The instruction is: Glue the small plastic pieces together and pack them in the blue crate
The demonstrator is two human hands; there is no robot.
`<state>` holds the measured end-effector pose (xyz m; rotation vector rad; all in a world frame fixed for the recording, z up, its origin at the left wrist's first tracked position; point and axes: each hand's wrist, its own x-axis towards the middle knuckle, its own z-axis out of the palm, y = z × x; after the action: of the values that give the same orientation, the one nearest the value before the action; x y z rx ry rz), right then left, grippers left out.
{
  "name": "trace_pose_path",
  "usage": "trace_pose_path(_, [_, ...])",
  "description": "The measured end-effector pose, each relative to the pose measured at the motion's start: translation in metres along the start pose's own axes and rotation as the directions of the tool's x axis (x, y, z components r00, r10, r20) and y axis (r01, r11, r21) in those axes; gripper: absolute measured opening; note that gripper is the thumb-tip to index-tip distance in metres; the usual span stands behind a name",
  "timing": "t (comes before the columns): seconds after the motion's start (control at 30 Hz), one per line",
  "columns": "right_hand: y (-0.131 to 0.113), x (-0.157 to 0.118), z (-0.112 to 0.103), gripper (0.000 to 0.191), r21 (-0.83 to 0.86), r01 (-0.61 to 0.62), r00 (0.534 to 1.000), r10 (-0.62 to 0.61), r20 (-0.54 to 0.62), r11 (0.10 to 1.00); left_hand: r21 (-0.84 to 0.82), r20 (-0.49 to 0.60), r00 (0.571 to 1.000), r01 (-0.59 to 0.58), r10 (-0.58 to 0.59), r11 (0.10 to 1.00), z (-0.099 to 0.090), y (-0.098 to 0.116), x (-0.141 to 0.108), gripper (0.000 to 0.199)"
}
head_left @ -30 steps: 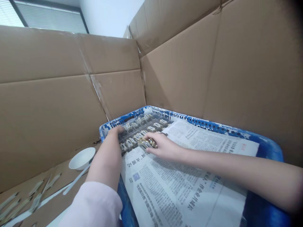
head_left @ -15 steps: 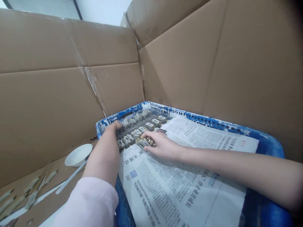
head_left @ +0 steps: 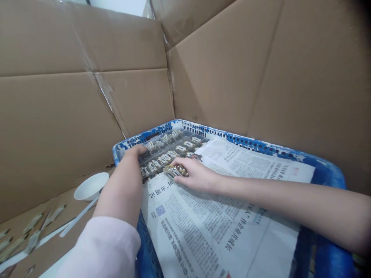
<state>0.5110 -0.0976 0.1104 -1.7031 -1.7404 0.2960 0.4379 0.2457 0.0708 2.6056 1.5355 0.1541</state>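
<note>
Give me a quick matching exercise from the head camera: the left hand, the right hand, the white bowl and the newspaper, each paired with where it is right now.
Column 1:
1 left hand
2 right hand
3 white bowl
4 newspaper

Column 2:
A spread inside the blue crate
B on cardboard outside the crate
C on the left side of the compartment tray
D curled over gold-coloured metal pieces

Pairs: 1-C, 2-D, 3-B, 4-A

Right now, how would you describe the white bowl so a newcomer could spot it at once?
Find the blue crate lined with newspaper. Just outside its left rim, past the left forearm, the white bowl sits on brown cardboard. It is the only round white thing there, with a white handle beside it, unlike the flat strips further left.
</note>
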Motion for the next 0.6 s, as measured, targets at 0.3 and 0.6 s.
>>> trace_pose_path(0.3, [0.001,0.001,0.002,0.031,0.022,0.003,1.000,-0.004,0.005,1.000,0.101,0.042,0.999,-0.024,0.020,0.995,-0.001,-0.001,0.004,0.047])
trace_pose_path(0.6, [0.004,0.001,0.003,0.031,0.030,0.020,1.000,-0.020,-0.004,0.999,0.124,0.009,0.999,-0.045,0.044,0.991,-0.011,0.003,-0.004,0.046])
